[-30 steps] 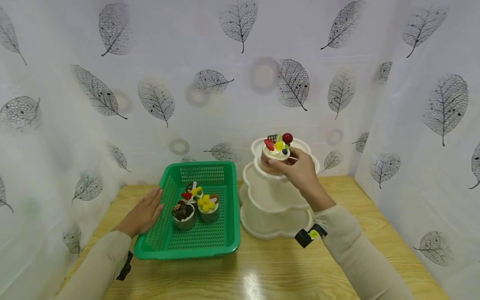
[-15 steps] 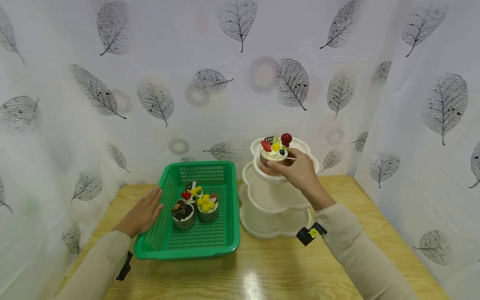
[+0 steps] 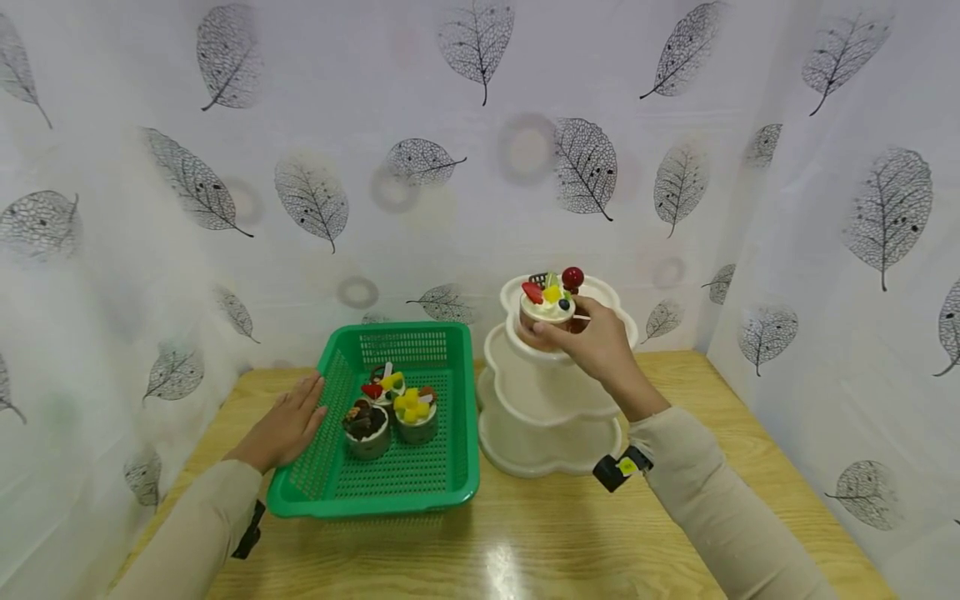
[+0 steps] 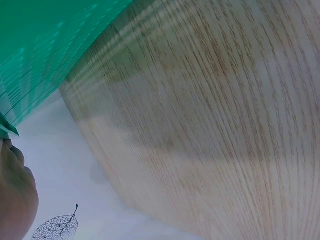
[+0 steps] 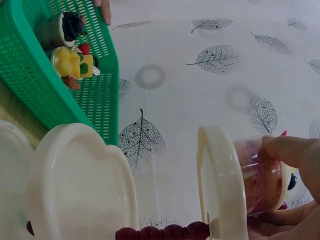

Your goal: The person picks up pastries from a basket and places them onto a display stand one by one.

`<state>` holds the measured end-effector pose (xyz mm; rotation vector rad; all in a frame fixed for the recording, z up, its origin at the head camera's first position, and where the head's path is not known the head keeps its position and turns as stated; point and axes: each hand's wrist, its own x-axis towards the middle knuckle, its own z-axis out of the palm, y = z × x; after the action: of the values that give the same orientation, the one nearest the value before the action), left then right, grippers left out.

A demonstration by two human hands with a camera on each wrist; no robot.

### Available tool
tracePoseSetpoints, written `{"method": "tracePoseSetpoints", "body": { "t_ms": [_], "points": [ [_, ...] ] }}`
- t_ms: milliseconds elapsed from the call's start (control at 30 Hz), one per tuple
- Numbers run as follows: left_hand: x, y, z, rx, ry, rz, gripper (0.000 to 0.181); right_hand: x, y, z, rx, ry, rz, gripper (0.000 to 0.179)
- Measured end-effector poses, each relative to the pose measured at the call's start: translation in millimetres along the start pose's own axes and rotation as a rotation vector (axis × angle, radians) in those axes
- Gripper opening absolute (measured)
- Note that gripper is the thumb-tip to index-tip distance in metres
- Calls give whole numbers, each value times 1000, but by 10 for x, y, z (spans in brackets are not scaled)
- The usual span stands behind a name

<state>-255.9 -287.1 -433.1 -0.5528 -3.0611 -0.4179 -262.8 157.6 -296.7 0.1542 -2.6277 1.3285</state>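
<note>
My right hand (image 3: 596, 340) grips a clear dessert cup (image 5: 257, 175) by its sides, between thumb and fingers. White cream, strawberry, a yellow fruit piece and a red cherry top the cup. It sits at the top tier of a white three-tier stand (image 3: 540, 392), its base right at the tier's surface in the right wrist view. With fingers straight, my left hand (image 3: 281, 423) rests on the left rim of a green basket (image 3: 468, 467). Inside the basket are a chocolate-topped cup (image 3: 367, 442), a yellow-fruit cup (image 3: 417, 425) and a strawberry-topped cup (image 3: 384, 390) behind them.
Basket and stand are side by side on a wooden table (image 3: 525, 533), the stand to the right. A dark red turned post (image 5: 165, 233) joins the stand's tiers. A leaf-patterned white curtain (image 3: 450, 233) surrounds the table at the back and sides.
The right hand and its dessert cup shifted slightly left and down between the first two frames, then stayed in place. The left hand has kept its position on the basket rim.
</note>
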Motion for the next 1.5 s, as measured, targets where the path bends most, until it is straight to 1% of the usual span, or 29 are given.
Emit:
{"method": "tracePoseSetpoints", "body": {
  "t_ms": [100, 333, 467, 567, 667, 800, 867, 967, 1067, 1200, 1267, 1367, 1500],
  "points": [
    [6, -8, 8, -11, 2, 2, 59, -8, -6, -3, -15, 4, -2, 76],
    [19, -46, 53, -31, 31, 22, 59, -26, -12, -12, -23, 6, -13, 77],
    [7, -22, 25, -18, 14, 9, 58, -39, -2, -26, -17, 7, -4, 81],
    [3, -20, 16, -10, -5, -3, 58, -63, 11, -47, 23, 13, 3, 83],
    [-2, -11, 10, -6, -10, -6, 58, -105, -7, -86, 55, 29, -6, 83],
    [-3, -17, 16, -9, -9, -3, 59, -177, -92, -176, 52, 62, -45, 82],
    [-1, -21, 19, -13, -12, -4, 59, -215, -154, -231, 55, 85, -79, 82],
    [6, -24, 23, -21, -14, -6, 59, -267, -257, -296, 95, 117, -148, 78],
    [12, -22, 22, -21, -12, -7, 59, -316, -370, -303, 154, 140, -237, 72],
    [19, -19, 22, -20, -10, -7, 59, -366, -533, -197, 221, 119, -337, 67],
    [19, -17, 22, -20, -11, -7, 59, -377, -611, -103, 222, 94, -367, 67],
    [15, -17, 19, -18, -11, -6, 59, -370, -722, 84, 215, 25, -381, 68],
    [11, -19, 10, -11, -5, -3, 59, -320, -870, 378, 182, -104, -370, 72]
  ]
}}
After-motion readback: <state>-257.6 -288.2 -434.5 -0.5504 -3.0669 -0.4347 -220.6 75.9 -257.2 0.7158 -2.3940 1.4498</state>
